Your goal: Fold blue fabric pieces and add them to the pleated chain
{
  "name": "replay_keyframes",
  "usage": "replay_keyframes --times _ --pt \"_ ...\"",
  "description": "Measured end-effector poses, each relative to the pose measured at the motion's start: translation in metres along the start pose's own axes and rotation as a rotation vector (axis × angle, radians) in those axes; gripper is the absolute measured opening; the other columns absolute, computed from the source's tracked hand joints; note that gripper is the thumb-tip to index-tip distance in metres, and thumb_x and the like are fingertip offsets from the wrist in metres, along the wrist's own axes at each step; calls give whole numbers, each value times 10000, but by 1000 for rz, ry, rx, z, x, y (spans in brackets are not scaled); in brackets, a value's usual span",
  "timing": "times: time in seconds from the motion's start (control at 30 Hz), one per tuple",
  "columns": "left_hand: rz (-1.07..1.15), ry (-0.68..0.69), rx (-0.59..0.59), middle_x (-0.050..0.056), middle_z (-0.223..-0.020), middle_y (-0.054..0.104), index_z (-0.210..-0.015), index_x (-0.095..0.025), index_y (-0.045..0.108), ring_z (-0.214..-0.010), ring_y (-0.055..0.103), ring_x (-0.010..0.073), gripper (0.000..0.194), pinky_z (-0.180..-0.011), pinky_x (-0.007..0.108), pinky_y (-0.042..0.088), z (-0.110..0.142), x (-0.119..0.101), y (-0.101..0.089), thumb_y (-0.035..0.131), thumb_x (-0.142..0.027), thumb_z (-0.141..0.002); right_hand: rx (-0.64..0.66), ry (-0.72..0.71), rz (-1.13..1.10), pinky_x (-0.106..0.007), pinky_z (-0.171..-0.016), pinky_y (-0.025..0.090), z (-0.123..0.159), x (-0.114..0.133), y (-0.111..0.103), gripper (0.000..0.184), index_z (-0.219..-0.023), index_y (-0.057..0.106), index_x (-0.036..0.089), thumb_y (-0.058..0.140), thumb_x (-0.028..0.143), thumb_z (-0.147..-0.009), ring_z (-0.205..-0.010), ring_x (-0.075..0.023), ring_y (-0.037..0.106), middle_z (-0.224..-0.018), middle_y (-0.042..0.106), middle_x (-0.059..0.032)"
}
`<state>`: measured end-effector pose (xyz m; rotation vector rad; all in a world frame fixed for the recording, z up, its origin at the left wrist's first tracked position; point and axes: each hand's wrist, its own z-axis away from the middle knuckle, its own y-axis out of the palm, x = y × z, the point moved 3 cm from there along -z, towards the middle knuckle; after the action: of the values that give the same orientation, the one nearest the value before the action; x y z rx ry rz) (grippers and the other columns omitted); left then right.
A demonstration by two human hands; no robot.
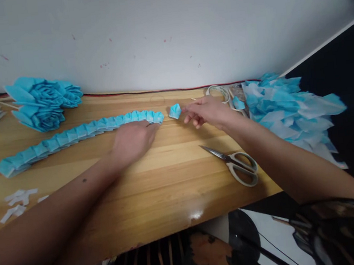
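A long, slightly curved row of overlapping folded light-blue paper pieces [79, 135] lies across the tabletop. At its right end, my left hand [135, 141] has its fingers together against the near edge of the last pieces; the fingertips are partly hidden. Just right of that end is a single small folded blue paper piece [175, 111], apart from the row. The thumb and forefinger of my right hand [206, 112] pinch its right edge, while the other fingers curl loosely below. Scissors [232, 164] with pale handles lie nearer me, blades partly apart.
Blue paper flowers [46, 101] lie at the back left. A heap of blue and white paper petals [293, 109] covers the right end, beside a tape roll [218, 93]. White strips [19, 199] lie front left. The wooden table [159, 195] meets a wall [152, 32], with a cable along it.
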<state>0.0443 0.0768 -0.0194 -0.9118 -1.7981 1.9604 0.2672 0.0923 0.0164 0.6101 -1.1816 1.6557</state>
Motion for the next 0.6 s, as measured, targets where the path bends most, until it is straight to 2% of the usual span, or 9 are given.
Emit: replay_keyframes --times 0.13,0.27,0.47,0.6 --pt "-60 -12 -44 77 -1004 753 -1162 -241 736 -884 657 219 389 -709 306 420 2 4 3 368 -312 -1059 30 7 -111 -177 -384 443 -7 -13 2 235 -784 677 136 585 129 -999 -400 -66 521 -607 710 -20" --pt "-68 -6 -75 63 -986 760 -1167 -276 759 -874 656 220 390 -676 312 393 2 6 6 385 -310 -1062 103 19 -213 -165 -384 433 -8 -16 6 309 -714 591 171 558 134 -1019 -417 -59 522 -592 676 6" --pt "-157 28 -65 75 -927 744 -1084 -255 780 -817 650 228 397 -618 324 334 3 2 5 396 -356 -1071 206 107 -292 -147 -363 383 -4 -17 21 314 -713 610 152 554 106 -1019 -396 -37 459 -557 625 27" --pt "-112 10 -154 79 -937 765 -1131 -242 777 -838 669 222 408 -658 328 382 5 3 1 381 -314 -1063 205 145 -357 -153 -352 369 -6 -19 28 311 -715 636 147 562 104 -1014 -388 -36 442 -562 625 23"
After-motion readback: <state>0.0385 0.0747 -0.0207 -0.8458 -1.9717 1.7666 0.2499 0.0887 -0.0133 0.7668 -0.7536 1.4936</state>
